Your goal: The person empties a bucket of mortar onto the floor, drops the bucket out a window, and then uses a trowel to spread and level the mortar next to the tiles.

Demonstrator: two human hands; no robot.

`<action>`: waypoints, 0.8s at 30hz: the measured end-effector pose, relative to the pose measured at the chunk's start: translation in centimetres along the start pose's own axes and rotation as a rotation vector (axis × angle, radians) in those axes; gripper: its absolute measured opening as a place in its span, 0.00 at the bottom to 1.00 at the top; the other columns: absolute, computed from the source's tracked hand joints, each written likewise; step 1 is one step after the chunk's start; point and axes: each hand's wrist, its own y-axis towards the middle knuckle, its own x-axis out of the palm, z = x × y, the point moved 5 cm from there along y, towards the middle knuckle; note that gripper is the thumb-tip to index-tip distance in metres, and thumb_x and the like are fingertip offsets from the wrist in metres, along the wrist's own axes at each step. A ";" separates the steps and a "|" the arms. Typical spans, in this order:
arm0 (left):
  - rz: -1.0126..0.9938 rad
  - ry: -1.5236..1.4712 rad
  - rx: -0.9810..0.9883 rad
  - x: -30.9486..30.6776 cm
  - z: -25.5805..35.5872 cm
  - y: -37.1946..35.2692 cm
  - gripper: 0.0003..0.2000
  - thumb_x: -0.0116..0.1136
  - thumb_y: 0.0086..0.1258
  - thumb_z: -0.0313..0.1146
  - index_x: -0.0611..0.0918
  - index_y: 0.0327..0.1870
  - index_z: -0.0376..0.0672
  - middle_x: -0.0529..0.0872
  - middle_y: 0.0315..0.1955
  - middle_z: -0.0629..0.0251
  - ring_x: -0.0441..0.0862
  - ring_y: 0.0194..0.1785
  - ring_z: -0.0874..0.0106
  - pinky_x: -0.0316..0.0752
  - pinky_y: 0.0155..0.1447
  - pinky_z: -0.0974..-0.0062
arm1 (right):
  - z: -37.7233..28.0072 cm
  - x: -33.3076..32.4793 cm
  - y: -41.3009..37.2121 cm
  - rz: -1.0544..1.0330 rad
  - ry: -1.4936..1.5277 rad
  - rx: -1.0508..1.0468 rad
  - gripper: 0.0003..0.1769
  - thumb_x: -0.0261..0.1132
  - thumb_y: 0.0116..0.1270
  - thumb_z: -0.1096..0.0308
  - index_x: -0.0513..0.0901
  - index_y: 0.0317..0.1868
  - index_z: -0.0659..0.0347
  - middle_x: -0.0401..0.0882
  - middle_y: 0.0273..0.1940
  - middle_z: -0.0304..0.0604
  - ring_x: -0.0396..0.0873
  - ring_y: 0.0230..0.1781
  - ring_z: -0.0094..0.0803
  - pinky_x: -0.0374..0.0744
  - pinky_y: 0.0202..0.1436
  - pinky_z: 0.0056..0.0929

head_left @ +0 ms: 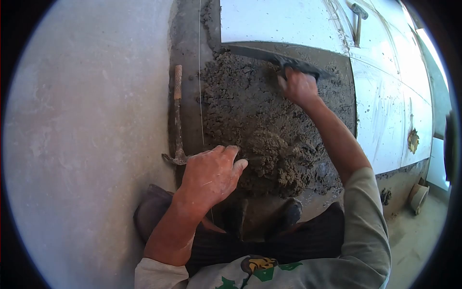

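My right hand [301, 86] is wrapped round the grip of a long dark plastering trowel [260, 53]. The trowel's blade lies across the far part of a bed of grey-brown mortar [240, 91], close to the edge of a white tile. Nearer my body, my left hand [211, 174] hovers over the left side of the mortar, its fingers loosely bent and the thumb apart from them. Nothing shows in it. Just left of that hand lies a hammer [178, 115] with a worn handle grip and a curved metal head. Heaped lumps of mortar [269, 149] sit between my arms.
A pale wall [86, 120] runs along the left. A taut white string [200, 72] stretches beside it. White tiles [284, 21] border the mortar at the back and right. On them lie a mallet [358, 24] and a dry leaf [413, 140]. A container [418, 197] lies at right.
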 end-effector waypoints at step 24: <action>-0.040 -0.044 0.097 0.9 1.4 -0.2 0.15 0.56 0.69 0.42 0.79 0.47 0.39 0.84 0.34 0.57 0.85 0.39 0.59 0.80 0.40 0.65 | 1.4 2.4 -12.7 -0.368 -0.032 -0.287 0.19 0.60 0.63 0.50 0.83 0.36 0.59 0.83 0.28 0.50 0.84 0.33 0.44 0.81 0.37 0.41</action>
